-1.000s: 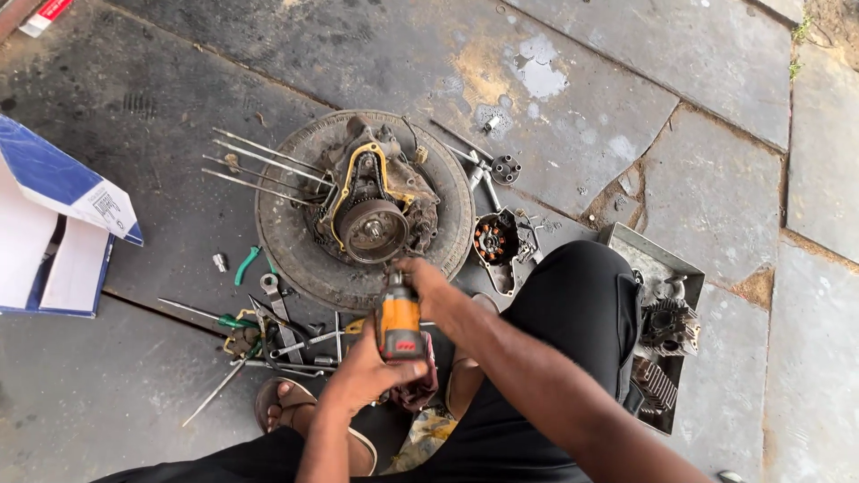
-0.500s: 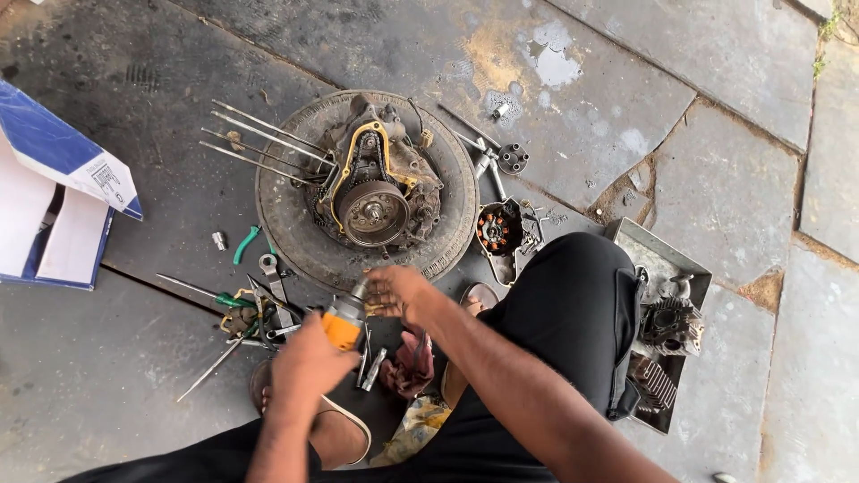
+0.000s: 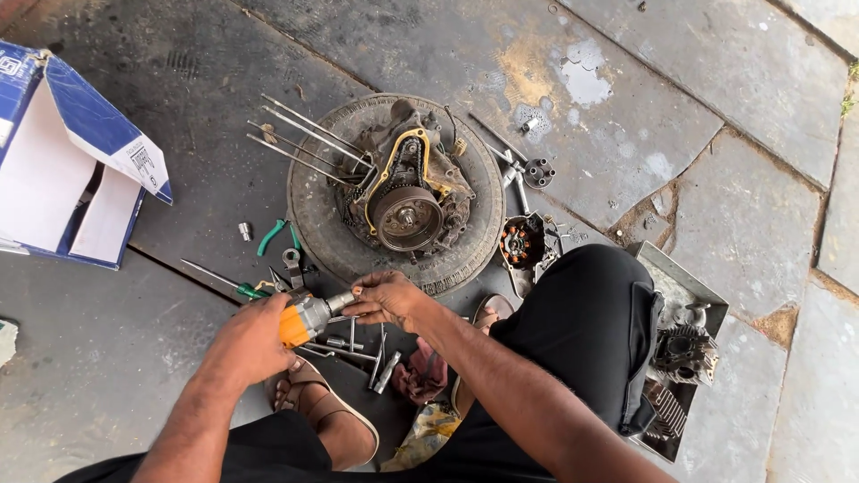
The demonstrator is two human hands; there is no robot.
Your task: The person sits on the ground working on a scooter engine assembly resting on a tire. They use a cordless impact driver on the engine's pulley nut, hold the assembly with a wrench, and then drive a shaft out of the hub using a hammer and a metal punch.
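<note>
My left hand (image 3: 250,340) grips an orange and grey power tool (image 3: 306,317), held low over a pile of loose hand tools. My right hand (image 3: 386,298) pinches the tool's metal nose with its fingertips. Just beyond both hands an engine block (image 3: 407,192) with a yellow-edged chain cover and a round rotor lies on a worn tyre (image 3: 465,250). Several long metal rods (image 3: 304,143) stick out from the engine's left side.
Spanners, sockets and green-handled pliers (image 3: 273,234) lie scattered on the stone floor by my sandalled foot (image 3: 327,411). A blue and white cardboard box (image 3: 67,174) stands open at left. A stator part (image 3: 523,241) and a metal tray (image 3: 698,304) of engine parts sit at right.
The power tool has come down from upright in front of me to lying low and sideways. My left hand shifted left with it, and my right hand moved onto its nose.
</note>
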